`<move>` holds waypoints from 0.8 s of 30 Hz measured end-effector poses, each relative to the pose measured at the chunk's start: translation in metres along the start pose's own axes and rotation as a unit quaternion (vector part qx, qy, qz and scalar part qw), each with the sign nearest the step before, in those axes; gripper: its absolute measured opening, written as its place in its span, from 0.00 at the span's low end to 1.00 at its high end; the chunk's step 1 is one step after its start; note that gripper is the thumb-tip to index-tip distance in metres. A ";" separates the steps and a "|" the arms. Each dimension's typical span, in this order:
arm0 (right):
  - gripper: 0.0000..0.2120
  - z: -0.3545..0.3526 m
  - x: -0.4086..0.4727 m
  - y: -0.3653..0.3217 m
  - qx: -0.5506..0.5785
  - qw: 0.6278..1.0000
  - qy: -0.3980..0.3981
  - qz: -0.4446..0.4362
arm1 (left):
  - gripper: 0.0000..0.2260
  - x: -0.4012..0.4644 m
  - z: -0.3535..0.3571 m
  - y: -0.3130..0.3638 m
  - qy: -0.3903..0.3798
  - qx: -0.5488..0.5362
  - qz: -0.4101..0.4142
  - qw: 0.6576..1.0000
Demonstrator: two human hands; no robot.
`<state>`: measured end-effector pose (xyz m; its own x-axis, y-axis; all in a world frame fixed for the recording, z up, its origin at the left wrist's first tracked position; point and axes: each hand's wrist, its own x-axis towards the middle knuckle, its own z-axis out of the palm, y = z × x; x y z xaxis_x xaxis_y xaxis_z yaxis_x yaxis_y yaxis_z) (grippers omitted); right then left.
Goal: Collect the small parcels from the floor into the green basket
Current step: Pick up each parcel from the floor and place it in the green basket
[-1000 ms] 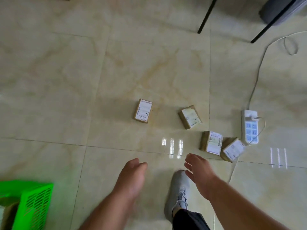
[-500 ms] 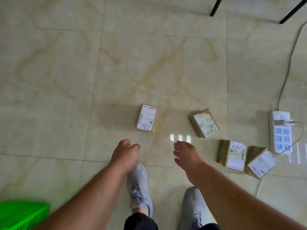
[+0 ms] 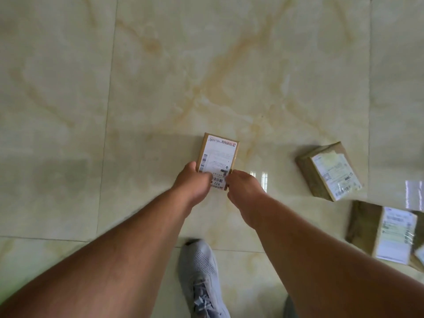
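Observation:
A small brown parcel [image 3: 219, 154] with a white shipping label lies on the tiled floor in the middle of the head view. My left hand [image 3: 193, 183] grips its near left corner, thumb on the label. My right hand [image 3: 244, 191] closes on its near right corner. A second parcel [image 3: 330, 171] lies to the right, and a third parcel [image 3: 385, 235] sits nearer at the right edge. The green basket is out of view.
My grey shoe [image 3: 200, 278] stands on the floor just below my hands. A sliver of another parcel [image 3: 420, 255] shows at the right edge. The beige marble tiles [image 3: 160, 76] stretch open ahead and to the left.
I have bent down and come closer. Both hands reached forward from above my shoes and closed on the near end of the middle parcel. The basket and power strip left the view.

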<state>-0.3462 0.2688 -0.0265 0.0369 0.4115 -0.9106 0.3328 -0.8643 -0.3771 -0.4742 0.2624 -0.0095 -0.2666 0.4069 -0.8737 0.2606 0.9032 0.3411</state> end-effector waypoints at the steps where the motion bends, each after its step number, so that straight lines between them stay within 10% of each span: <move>1: 0.20 0.001 0.000 0.000 -0.006 1.000 -0.002 -0.007 | 0.16 0.004 0.002 -0.002 -0.002 -0.007 0.006 1.000; 10: 0.18 0.005 -0.095 -0.018 -0.121 0.988 -0.073 -0.053 | 0.19 -0.103 -0.035 -0.035 -0.016 -0.139 0.008 0.990; 24: 0.18 0.117 -0.361 -0.047 -0.391 0.865 -0.223 -0.222 | 0.15 -0.359 -0.143 -0.144 0.243 -0.373 -0.030 0.895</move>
<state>-0.4858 0.1269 0.2997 -0.5669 0.3498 -0.7458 0.7632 -0.1179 -0.6354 -0.5487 0.0055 0.3043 -0.6795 0.2029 -0.7051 -0.4104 0.6915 0.5944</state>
